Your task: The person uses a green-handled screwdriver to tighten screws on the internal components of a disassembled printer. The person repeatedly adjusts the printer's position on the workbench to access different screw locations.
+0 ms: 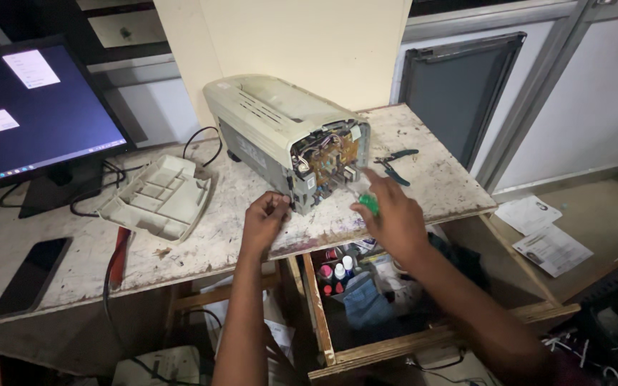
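Head view. Printer [280, 132] on worn table [438, 179], side cover off, circuit board [330, 166] exposed. Left hand [265, 218] at printer's lower front corner, fingers pinched together against casing. Right hand [391, 214] just right of board, clamped on green-handled screwdriver [368, 203]. Removed cover panel [159, 196] left of printer; pliers [395, 163] right of printer; open drawer [366, 300] below.

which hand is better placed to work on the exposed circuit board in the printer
Right, probably. The right hand already holds the green-handled screwdriver with its tip toward the circuit board. The left hand rests lower at the printer corner, seemingly steadying it.
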